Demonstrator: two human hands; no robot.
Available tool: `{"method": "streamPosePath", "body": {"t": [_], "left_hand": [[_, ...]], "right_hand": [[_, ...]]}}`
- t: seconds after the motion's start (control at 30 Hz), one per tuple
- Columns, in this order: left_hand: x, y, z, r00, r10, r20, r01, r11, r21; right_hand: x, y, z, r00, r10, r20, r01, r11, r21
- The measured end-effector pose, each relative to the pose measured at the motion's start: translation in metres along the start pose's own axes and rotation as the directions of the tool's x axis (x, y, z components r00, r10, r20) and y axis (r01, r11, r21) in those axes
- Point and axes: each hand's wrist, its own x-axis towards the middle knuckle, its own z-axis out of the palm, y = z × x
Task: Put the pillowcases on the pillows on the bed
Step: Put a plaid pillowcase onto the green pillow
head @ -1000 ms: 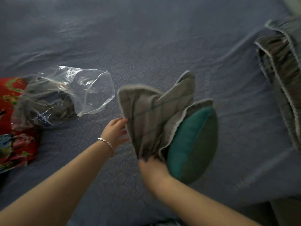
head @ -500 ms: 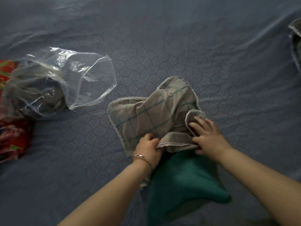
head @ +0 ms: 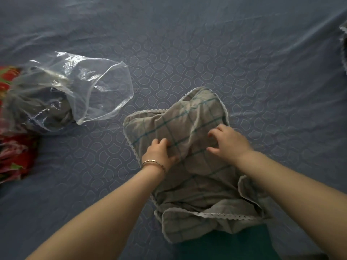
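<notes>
A grey checked pillowcase [head: 189, 128] with white lace trim lies on the blue bed sheet [head: 187, 53] in the middle of the view. It covers most of a teal pillow [head: 225, 243], whose bare end shows below the case's open edge at the bottom. My left hand [head: 159, 154], with a bracelet at the wrist, pinches the fabric on the case's left side. My right hand [head: 229, 141] rests on top of the case to the right, fingers spread and curled into the cloth.
A clear plastic bag [head: 71, 92] holding folded grey fabric lies at the left, its mouth open toward the pillow. A red flowered cloth [head: 13, 156] sits under it at the left edge. Another lace-trimmed grey fabric [head: 344, 44] shows at the far right edge.
The pillowcase has been pulled farther down over the teal pillow, which now shows only at the bottom. Both hands have moved from the case's opening up onto its top.
</notes>
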Motion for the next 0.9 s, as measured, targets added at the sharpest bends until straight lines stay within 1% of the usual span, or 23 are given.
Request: {"method": "streamPosePath", "body": {"t": [0.03, 0.07, 0.13, 0.2, 0.27, 0.3, 0.33, 0.37, 0.4, 0.43, 0.47, 0.5, 0.53, 0.57, 0.6, 0.63, 0.67, 0.7, 0.77, 0.8, 0.83, 0.87, 0.9], "left_hand": [[0.002, 0.002, 0.005, 1.0, -0.017, 0.021, 0.015, 0.997, 0.075], [0.005, 0.004, 0.009, 1.0, -0.028, -0.009, 0.028, 0.994, 0.108], [0.011, 0.007, 0.013, 0.995, -0.056, -0.079, 0.064, 0.992, 0.106], [0.018, 0.004, 0.015, 0.991, -0.018, -0.136, 0.035, 0.992, 0.12], [0.018, -0.001, 0.02, 0.952, 0.171, -0.255, -0.148, 0.983, 0.105], [0.012, -0.004, 0.022, 0.9, 0.291, -0.325, -0.27, 0.957, 0.108], [0.005, -0.006, 0.026, 0.819, 0.39, -0.422, -0.398, 0.915, 0.074], [-0.005, -0.006, 0.028, 0.769, 0.443, -0.461, -0.482, 0.875, 0.037], [-0.017, -0.006, 0.031, 0.758, 0.494, -0.426, -0.531, 0.847, 0.037], [-0.027, -0.006, 0.033, 0.777, 0.544, -0.317, -0.548, 0.832, 0.085], [-0.032, -0.004, 0.029, 0.836, 0.529, -0.142, -0.512, 0.847, 0.142], [-0.031, -0.005, 0.026, 0.899, 0.438, 0.01, -0.433, 0.884, 0.179], [-0.025, -0.008, 0.023, 0.934, 0.348, 0.074, -0.356, 0.915, 0.188], [-0.02, -0.007, 0.014, 0.947, 0.312, 0.073, -0.32, 0.934, 0.161], [-0.014, -0.003, 0.004, 0.917, 0.388, -0.088, -0.372, 0.915, 0.157], [-0.005, 0.002, -0.004, 0.855, 0.453, -0.252, -0.407, 0.888, 0.215], [0.008, 0.009, -0.009, 0.799, 0.487, -0.352, -0.403, 0.869, 0.287], [0.02, 0.018, -0.017, 0.816, 0.463, -0.346, -0.348, 0.872, 0.345], [0.049, 0.032, -0.031, 0.947, 0.298, -0.124, -0.236, 0.902, 0.362], [0.062, 0.04, -0.036, 0.976, 0.217, -0.014, -0.196, 0.905, 0.377], [0.07, 0.044, -0.037, 0.98, 0.195, 0.026, -0.189, 0.893, 0.408], [0.074, 0.045, -0.037, 0.979, 0.2, 0.024, -0.19, 0.875, 0.445], [0.077, 0.043, -0.035, 0.978, 0.209, -0.007, -0.181, 0.866, 0.466]], "right_hand": [[0.008, -0.007, 0.007, 0.998, 0.006, 0.067, 0.0, 0.997, -0.081], [0.015, -0.012, 0.018, 0.998, 0.0, 0.066, 0.009, 0.99, -0.142], [0.024, -0.017, 0.034, 0.989, -0.068, -0.13, 0.042, 0.98, -0.194], [0.028, -0.014, 0.042, 0.965, -0.151, -0.216, 0.103, 0.971, -0.218], [0.029, -0.004, 0.048, 0.947, -0.211, -0.241, 0.152, 0.959, -0.239], [0.028, 0.001, 0.051, 0.933, -0.244, -0.264, 0.183, 0.955, -0.234], [0.025, 0.007, 0.052, 0.913, -0.29, -0.286, 0.234, 0.949, -0.213], [0.022, 0.014, 0.058, 0.878, -0.35, -0.327, 0.3, 0.934, -0.194], [0.015, 0.024, 0.062, 0.835, -0.413, -0.363, 0.369, 0.91, -0.187], [0.007, 0.037, 0.067, 0.794, -0.477, -0.377, 0.44, 0.879, -0.184], [-0.004, 0.049, 0.071, 0.779, -0.521, -0.349, 0.49, 0.853, -0.18], [-0.016, 0.061, 0.074, 0.778, -0.545, -0.311, 0.512, 0.838, -0.187], [-0.029, 0.072, 0.073, 0.814, -0.529, -0.241, 0.499, 0.848, -0.177], [-0.039, 0.08, 0.073, 0.848, -0.486, -0.212, 0.46, 0.873, -0.163], [-0.046, 0.085, 0.071, 0.883, -0.427, -0.196, 0.406, 0.903, -0.139], [-0.047, 0.087, 0.071, 0.896, -0.391, -0.211, 0.371, 0.92, -0.129], [-0.044, 0.086, 0.07, 0.908, -0.363, -0.21, 0.347, 0.931, -0.112], [-0.04, 0.083, 0.071, 0.908, -0.36, -0.213, 0.351, 0.933, -0.08], [-0.031, 0.07, 0.072, 0.935, -0.313, -0.164, 0.33, 0.94, 0.085], [-0.028, 0.063, 0.072, 0.969, -0.21, -0.129, 0.236, 0.94, 0.244], [-0.024, 0.056, 0.072, 0.997, -0.053, -0.055, 0.072, 0.888, 0.455], [-0.018, 0.053, 0.075, 0.989, 0.142, -0.026, -0.097, 0.785, 0.612], [-0.011, 0.053, 0.077, 0.939, 0.345, 0.009, -0.254, 0.675, 0.692]]}}
